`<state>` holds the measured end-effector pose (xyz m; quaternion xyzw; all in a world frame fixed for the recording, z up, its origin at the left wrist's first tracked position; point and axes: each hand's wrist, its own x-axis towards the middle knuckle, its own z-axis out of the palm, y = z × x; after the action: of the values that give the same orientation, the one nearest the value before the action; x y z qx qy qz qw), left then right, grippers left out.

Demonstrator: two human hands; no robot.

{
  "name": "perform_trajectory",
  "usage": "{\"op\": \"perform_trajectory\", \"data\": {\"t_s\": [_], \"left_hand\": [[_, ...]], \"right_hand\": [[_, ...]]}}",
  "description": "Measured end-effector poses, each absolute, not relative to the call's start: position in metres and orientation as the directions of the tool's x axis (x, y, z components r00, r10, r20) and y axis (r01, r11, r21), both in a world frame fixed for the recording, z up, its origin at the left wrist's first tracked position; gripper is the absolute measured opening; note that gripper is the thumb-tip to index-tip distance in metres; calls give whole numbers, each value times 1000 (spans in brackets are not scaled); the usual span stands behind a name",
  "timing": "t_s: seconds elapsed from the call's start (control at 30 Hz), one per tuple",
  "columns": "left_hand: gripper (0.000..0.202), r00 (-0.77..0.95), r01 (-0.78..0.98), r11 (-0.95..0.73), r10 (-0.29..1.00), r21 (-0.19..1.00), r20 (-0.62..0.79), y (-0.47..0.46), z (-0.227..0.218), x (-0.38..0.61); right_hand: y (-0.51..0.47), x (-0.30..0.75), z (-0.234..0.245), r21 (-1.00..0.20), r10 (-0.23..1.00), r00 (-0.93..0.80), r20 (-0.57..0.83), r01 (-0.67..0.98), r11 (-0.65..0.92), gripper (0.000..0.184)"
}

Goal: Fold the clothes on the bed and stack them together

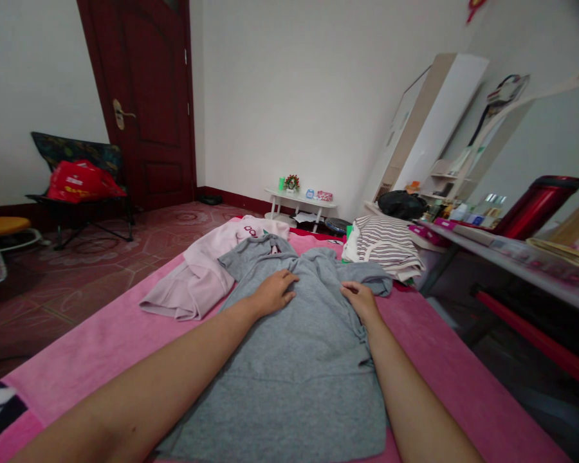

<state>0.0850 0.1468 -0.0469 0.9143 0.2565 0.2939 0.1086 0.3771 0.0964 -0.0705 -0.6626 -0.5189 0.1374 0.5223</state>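
Note:
A grey short-sleeved T-shirt [299, 366] lies spread on the pink bed cover [415, 347], its hem towards me and its neck at the far end. My left hand [274, 292] rests on the upper left of the shirt with fingers apart. At the shirt's right side, just below the sleeve, is my right hand [361, 299]; its fingers are slightly bent and touch the cloth, with no fabric visibly gripped. Wrinkles run along the right side seam. Beyond the shirt on the left lies a pale pink top [207, 273], partly under the grey sleeve.
Folded striped clothing [386, 244] is stacked at the bed's far right corner. A desk [516, 257] with a red thermos [538, 206] stands on the right. A small white table [302, 198] is by the far wall. On the left, a folding chair [74, 145] holds a red bag [84, 181].

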Motion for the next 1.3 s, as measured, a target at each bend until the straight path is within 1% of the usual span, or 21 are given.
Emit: {"op": "perform_trajectory", "data": {"t_s": [1.3], "left_hand": [[41,693,405,-845,532,349,487,148,-48,85]], "right_hand": [[97,378,-72,-828,837,408,366,554,92,32]]}}
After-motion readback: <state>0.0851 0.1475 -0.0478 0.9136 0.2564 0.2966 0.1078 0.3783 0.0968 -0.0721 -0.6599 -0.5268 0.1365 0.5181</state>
